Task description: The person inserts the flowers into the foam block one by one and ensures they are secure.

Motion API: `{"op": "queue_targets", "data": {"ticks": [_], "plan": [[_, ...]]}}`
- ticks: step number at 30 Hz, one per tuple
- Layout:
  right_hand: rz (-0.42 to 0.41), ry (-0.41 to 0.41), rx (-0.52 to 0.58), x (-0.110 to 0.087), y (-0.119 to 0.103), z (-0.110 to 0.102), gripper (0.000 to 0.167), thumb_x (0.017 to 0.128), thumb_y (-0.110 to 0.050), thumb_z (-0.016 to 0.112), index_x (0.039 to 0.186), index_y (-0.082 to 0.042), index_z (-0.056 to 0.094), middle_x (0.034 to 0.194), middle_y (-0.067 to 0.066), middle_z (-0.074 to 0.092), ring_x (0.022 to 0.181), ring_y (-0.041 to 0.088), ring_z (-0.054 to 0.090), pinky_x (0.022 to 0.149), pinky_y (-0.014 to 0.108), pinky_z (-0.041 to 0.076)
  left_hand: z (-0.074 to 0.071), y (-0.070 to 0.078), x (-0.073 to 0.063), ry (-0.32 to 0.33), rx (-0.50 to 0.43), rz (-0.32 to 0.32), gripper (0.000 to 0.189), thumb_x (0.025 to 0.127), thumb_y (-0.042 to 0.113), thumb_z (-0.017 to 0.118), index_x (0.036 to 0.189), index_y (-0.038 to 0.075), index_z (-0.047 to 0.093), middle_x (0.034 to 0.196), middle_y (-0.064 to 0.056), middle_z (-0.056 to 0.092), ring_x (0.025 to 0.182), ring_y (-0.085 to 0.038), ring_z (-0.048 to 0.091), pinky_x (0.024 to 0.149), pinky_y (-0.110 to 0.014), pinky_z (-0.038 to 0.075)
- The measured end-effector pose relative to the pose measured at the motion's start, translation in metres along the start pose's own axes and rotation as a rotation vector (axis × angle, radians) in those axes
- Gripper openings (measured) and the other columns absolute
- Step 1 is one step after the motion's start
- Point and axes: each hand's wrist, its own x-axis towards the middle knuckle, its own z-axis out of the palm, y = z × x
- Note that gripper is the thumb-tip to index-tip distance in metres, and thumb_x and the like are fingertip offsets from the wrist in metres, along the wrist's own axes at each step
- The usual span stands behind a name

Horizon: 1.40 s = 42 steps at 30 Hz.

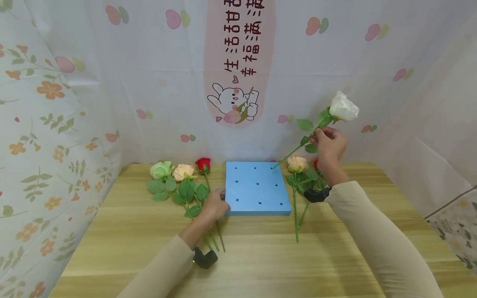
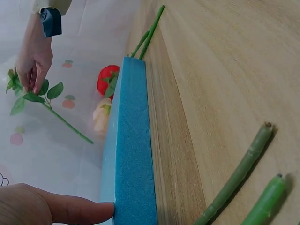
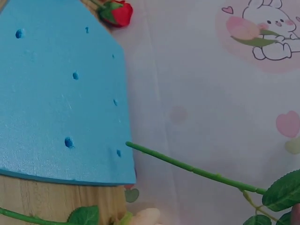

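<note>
A white rose (image 1: pixel 343 107) with a green stem is pinched near its upper leaves by my right hand (image 1: pixel 329 145). The stem slants down and left, its tip near the far right hole of a blue foam board (image 1: pixel 247 192). In the left wrist view a gap shows between the stem (image 2: pixel 70 125) and the board. My left hand (image 1: pixel 213 206) holds the board at its near left corner, the thumb (image 2: pixel 79 209) against its edge. The left hand's other fingers are mostly hidden. Several small holes in rows dot the board; no flower stands in it.
Left of the board lie a green rose (image 1: pixel 162 170), a peach rose (image 1: pixel 184 172) and a red rose (image 1: pixel 203 164), stems toward me. Another peach rose (image 1: pixel 297 164) and a partly hidden red one lie on the right. A patterned cloth (image 1: pixel 160 91) hangs behind the wooden table (image 1: pixel 261 256).
</note>
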Motion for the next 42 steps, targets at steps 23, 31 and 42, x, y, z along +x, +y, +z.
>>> {"op": "queue_targets", "data": {"ticks": [23,31,42], "plan": [[-0.078,0.023,-0.135,0.006,0.023,0.017,0.019,0.092,-0.013,0.065,0.106,-0.001,0.063,0.093,0.003,0.057,0.075,0.01,0.064,0.078,0.023,0.056,0.001,-0.004,0.002,0.007,0.0,0.008,0.074,0.077,-0.008,0.059,0.148,0.0,0.037,0.135,-0.023,0.053,0.125,-0.039,0.049,0.087,-0.041,0.049],[-0.091,-0.006,-0.183,0.002,0.027,0.018,0.016,0.092,-0.016,0.065,0.103,-0.005,0.063,0.095,0.003,0.058,0.081,0.016,0.065,0.081,0.026,0.056,0.001,-0.003,0.001,0.011,0.012,0.013,0.074,0.077,-0.009,0.058,0.147,0.0,0.038,0.134,-0.023,0.053,0.125,-0.04,0.049,0.089,-0.042,0.049],[-0.129,-0.025,-0.243,0.0,0.037,0.025,0.025,0.093,-0.021,0.064,0.11,-0.004,0.063,0.101,0.004,0.06,0.083,0.019,0.065,0.084,0.032,0.055,0.002,-0.004,0.002,0.009,0.019,0.023,0.074,0.076,-0.008,0.059,0.147,-0.001,0.039,0.134,-0.024,0.054,0.126,-0.04,0.048,0.095,-0.048,0.047]]}}
